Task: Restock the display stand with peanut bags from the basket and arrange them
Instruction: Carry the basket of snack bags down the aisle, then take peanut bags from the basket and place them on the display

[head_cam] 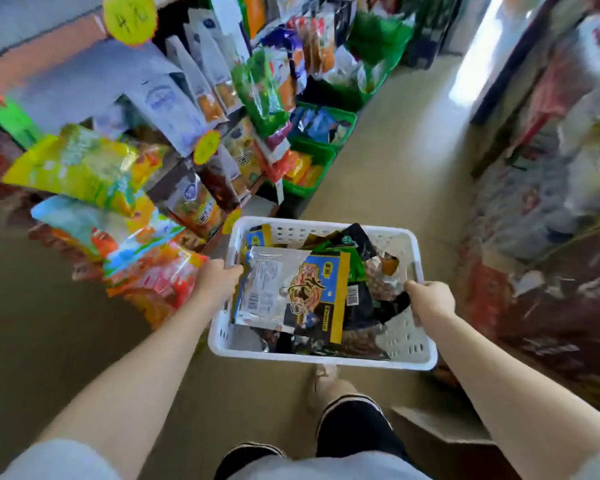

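White perforated basket [409, 344] sits level, centre, heaped with peanut bags [291, 292], a blue-and-yellow one flat on top; display stand [174, 140] at left, crowded with snack packs.

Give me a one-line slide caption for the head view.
Both hands, left hand and right hand, grip a white basket of snack bags beside the display stand.

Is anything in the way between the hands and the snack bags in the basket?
Nothing visible blocks them. The basket has no lid, and the bags lie piled in the open top. But the left hand and the right hand both grip the basket's rim, so one must let go before it can pick a bag.
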`<state>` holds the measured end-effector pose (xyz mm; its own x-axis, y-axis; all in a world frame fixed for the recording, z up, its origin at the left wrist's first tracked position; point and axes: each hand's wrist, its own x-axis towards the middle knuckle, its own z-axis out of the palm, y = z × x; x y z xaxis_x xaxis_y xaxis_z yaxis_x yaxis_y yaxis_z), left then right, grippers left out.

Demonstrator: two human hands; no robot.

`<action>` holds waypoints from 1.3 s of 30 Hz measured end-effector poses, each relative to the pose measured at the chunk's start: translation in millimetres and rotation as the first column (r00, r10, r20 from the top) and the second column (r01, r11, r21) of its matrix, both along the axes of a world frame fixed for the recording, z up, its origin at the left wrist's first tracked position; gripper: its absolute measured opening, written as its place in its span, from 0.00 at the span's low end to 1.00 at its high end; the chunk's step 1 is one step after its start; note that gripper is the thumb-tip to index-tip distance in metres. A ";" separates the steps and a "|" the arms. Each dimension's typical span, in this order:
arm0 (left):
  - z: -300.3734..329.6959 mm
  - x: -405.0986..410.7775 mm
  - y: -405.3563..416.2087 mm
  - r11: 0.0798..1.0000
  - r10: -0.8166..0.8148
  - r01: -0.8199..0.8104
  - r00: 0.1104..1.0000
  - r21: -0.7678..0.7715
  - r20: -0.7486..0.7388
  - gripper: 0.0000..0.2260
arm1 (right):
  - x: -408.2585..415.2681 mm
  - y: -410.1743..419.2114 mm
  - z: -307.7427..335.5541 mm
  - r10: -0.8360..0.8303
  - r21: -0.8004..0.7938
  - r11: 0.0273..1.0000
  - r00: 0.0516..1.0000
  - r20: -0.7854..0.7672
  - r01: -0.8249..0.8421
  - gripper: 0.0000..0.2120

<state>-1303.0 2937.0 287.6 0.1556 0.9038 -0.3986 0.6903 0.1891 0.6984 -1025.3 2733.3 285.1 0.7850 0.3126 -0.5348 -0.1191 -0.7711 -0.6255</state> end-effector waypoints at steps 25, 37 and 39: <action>-115.0 503.2 437.1 0.946 -0.257 0.226 0.960 -0.233 -0.111 0.10 | 439.8 384.9 -105.5 -0.282 -0.217 0.940 0.957 -0.063 0.263 0.12; -415.5 671.2 496.0 0.926 -0.338 0.249 0.882 -0.285 -0.327 0.06 | 583.3 441.8 -416.7 -0.279 -0.335 0.913 0.955 -0.102 0.231 0.12; -476.4 684.2 495.5 0.902 -0.403 0.296 0.839 -0.314 -0.365 0.07 | 601.3 440.1 -479.1 -0.263 -0.360 0.908 0.960 -0.094 0.213 0.14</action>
<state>-618.8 3432.5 -188.8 0.2167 0.6907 -0.6899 0.9538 0.0009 0.3004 -424.0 3173.3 -194.0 0.7240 -0.0963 -0.6831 -0.3914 -0.8727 -0.2919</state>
